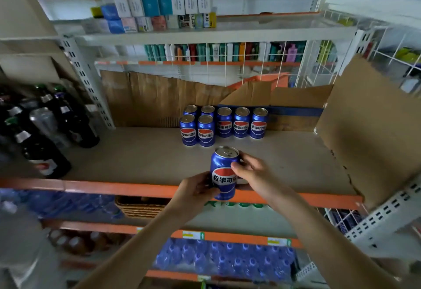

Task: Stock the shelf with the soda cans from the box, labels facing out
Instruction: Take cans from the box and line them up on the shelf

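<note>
Blue can point(224, 172) gripped by left hand point(196, 192) and right hand point(249, 172) above shelf edge point(114, 188); bare shelf board between it and stocked cans point(222, 124).

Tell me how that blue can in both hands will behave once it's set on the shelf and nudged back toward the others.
The held can looks sealed, tab flat, so probably full and fairly heavy. Its glossy metal wall may slip in the left hand and right hand. Upright it should slide on the flat shelf; tipped, it would likely roll.
</note>
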